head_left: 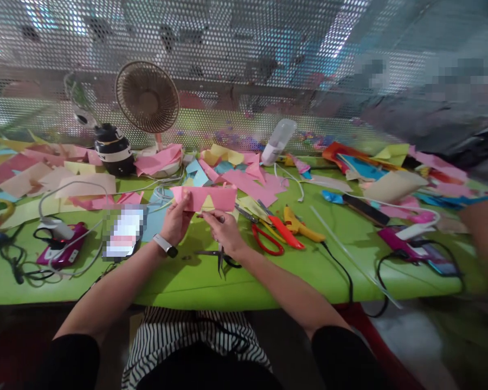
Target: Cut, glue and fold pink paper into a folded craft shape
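Observation:
My left hand [178,219] grips the left end of a folded pink paper [215,199], which is held up above the green table. There is a pale yellow triangle at the paper's lower edge. My right hand [223,230] is closed in a pinch just below that edge; what its fingertips hold is too small to make out. Below the right wrist are open dark scissors [219,254], their handle partly hidden. Red-handled scissors [268,244] lie to the right of the right hand, close to a yellow glue gun [303,225].
Coloured paper scraps [256,184] cover the table's back. A phone [124,233] and a purple power strip [65,246] lie left, another power strip [406,244] right. A fan [147,97] and a black jar [114,151] stand behind. Another person's arm [486,238] reaches in at right.

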A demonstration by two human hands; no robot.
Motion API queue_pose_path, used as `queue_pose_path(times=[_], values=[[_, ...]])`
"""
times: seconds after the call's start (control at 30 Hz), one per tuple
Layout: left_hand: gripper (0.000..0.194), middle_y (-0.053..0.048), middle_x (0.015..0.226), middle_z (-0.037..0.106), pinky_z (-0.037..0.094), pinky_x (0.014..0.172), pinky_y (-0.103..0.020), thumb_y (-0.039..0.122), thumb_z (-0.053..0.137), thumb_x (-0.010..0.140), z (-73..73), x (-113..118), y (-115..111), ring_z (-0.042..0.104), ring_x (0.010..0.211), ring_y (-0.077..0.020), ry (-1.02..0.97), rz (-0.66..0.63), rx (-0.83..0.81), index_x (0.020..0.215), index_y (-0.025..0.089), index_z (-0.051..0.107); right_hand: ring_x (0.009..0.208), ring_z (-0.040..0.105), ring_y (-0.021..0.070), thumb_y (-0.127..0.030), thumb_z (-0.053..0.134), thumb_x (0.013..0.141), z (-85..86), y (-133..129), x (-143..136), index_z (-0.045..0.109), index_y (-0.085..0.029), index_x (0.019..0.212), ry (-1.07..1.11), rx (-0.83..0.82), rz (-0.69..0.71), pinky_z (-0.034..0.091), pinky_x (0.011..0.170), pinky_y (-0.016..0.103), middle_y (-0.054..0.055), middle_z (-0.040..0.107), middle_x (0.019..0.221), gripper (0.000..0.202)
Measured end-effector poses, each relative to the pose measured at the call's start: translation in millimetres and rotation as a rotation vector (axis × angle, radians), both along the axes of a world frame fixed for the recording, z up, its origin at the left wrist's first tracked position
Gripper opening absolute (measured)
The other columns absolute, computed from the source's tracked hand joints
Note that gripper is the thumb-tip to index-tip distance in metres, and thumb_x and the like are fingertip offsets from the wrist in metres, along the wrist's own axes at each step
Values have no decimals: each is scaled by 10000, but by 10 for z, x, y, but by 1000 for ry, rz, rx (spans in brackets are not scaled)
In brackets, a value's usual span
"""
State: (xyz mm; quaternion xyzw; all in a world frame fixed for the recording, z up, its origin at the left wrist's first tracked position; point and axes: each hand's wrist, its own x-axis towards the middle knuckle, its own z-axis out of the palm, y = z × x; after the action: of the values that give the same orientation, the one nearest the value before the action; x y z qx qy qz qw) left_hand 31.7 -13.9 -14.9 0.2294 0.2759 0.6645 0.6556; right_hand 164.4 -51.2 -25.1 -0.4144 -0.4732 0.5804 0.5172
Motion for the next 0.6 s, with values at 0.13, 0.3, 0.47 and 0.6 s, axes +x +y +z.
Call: queue_pose_path(times=[0.13,0.3,0.47,0.6], values=[[169,-20,776,758,547,741,-214,190,841,690,70,-105,114,701,699,-114,-49,86,-48,794,143,716,335,268,44,-549,725,762,21,40,76,656,-192,748,17,-26,48,199,331,215,-115,338,418,364],[204,-23,760,752,551,695,-213,220,852,675,41,-163,172,697,678,-117,18,96,-47,799,144,709,331,268,33,-498,807,689,63,139,150,550,-218,791,239,-72,-68,224,342,188,-145,364,426,393],[348,-30,907,766,564,783,-272,424,844,668,29,-142,100,720,864,-167,7,-28,-14,892,196,707,320,232,29,-432,856,604,88,197,149,508,-222,745,360,-101,-164,202,330,174,-167,303,384,430],[384,-59,1127,738,542,898,-320,466,832,662,60,-97,-19,660,1127,-230,26,-239,80,919,211,701,319,202,28,-422,881,554,93,198,145,509,-226,742,398,-142,-171,183,319,168,-170,297,372,460]])
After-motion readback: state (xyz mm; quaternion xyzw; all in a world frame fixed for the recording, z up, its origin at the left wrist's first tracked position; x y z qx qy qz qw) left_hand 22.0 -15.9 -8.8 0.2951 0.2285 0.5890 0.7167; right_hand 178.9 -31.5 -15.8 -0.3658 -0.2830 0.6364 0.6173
